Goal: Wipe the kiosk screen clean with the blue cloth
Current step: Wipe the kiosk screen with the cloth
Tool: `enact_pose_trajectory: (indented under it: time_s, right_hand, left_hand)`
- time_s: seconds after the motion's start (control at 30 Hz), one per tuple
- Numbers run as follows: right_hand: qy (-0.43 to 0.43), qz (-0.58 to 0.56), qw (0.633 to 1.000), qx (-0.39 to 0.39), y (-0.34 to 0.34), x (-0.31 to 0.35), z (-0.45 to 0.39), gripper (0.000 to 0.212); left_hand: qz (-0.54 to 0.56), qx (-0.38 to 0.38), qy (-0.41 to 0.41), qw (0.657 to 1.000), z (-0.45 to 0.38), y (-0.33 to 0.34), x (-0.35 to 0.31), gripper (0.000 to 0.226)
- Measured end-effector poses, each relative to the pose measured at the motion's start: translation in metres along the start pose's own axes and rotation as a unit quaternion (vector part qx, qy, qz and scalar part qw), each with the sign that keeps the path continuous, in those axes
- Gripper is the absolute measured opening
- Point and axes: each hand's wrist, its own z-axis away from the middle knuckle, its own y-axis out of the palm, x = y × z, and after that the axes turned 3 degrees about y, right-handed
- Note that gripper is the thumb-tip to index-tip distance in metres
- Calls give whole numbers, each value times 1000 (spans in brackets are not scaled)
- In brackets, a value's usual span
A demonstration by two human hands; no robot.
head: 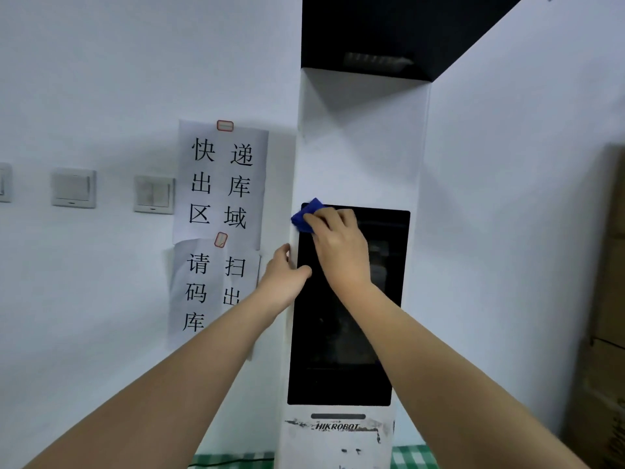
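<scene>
A tall white kiosk stands against the wall, with a dark, switched-off screen in its lower half. My right hand presses a folded blue cloth against the screen's top left corner; most of the cloth is hidden under my fingers. My left hand grips the kiosk's left edge beside the screen, thumb resting on the dark glass.
Paper signs with large black characters are taped to the wall left of the kiosk. Wall switches sit further left. A black hood tops the kiosk. Cardboard boxes are stacked at the right. A green checked surface lies below.
</scene>
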Motion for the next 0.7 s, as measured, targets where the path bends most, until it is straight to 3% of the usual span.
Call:
enact_pose_trajectory:
  time_s: [0.1,0.13,0.33,0.4,0.57,0.7]
  right_hand:
    - [-192,19,980,55,-9,-17,2,35]
    - [-214,31,975,61,-14,-24,-1,35]
    - [-32,7,999,10,-8,-10,2,48]
    - [-37,-4,999,31,-6,-1,4,51]
    - [-170,43,983,62,-27,-29,-9,51]
    - [-60,42,997,23,-23,-28,-6,52]
  left_hand:
    - [17,-13,13,1000,1,4,2,66]
    - [20,-14,13,1000,0,4,2,66]
    - [13,-5,1,1000,0,2,1,69]
    - [8,-6,1,1000,0,1,1,69]
    - [6,-11,-2,1000,0,1,1,68]
    - [8,2,-13,1000,3,0,1,71]
